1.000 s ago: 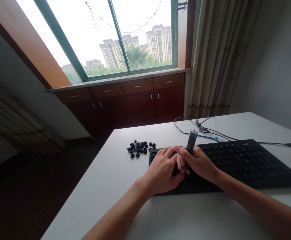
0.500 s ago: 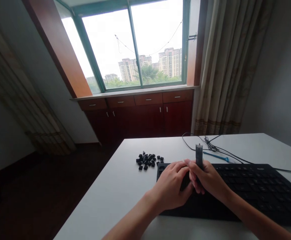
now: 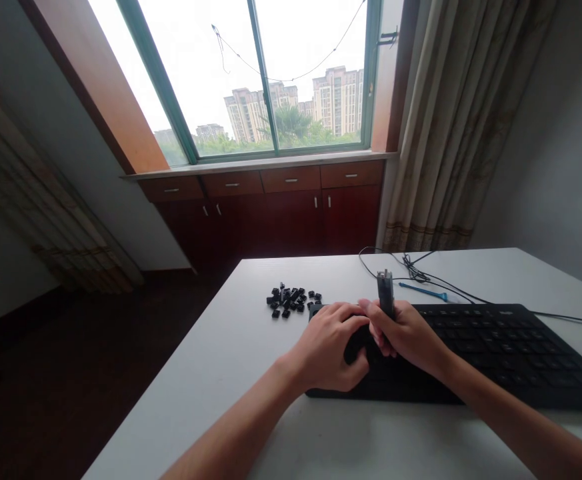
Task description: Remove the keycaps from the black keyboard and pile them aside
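Black keyboard (image 3: 495, 347), black keycaps (image 3: 291, 301), white table (image 3: 231, 347).

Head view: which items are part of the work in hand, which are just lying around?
In use:
- right hand gripping upright grey tool
- left hand resting on black keyboard, left end
- loose black keycaps piled beside it

Lying about:
- blue tool behind the keyboard
- black cable coiled on the white table
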Available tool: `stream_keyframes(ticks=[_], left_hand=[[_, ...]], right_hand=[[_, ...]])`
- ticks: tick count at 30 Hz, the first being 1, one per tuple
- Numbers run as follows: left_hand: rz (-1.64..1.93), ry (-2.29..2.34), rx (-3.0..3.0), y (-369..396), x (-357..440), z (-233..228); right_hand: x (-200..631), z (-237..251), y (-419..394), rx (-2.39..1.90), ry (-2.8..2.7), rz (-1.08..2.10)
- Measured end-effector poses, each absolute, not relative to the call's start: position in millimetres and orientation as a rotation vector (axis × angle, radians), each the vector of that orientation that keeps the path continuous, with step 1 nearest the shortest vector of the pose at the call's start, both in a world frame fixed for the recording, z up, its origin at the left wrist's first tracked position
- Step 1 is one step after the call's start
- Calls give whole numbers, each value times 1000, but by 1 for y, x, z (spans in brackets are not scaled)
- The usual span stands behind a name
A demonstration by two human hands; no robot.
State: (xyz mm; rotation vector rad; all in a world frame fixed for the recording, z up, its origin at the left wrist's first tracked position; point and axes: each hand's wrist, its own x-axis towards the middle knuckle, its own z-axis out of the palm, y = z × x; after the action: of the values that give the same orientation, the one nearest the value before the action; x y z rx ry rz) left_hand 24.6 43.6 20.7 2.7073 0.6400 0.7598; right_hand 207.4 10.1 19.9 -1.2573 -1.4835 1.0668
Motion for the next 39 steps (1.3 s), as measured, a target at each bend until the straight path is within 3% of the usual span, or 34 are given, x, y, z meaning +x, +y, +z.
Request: stream_keyframes(ticks=[10, 22, 27, 39], left_hand=[[780, 732, 2656, 46, 32, 14], [697, 666, 2757, 54, 45, 6], [669, 671, 2852, 55, 43, 2], [688, 690, 2823, 50, 43, 4]], right_hand=[[204, 24, 12, -1154, -1390, 1155], [191, 23, 30, -1108, -1711, 962], [181, 13, 35, -1100, -1600, 763], [181, 6, 29, -1176, -1431, 695]])
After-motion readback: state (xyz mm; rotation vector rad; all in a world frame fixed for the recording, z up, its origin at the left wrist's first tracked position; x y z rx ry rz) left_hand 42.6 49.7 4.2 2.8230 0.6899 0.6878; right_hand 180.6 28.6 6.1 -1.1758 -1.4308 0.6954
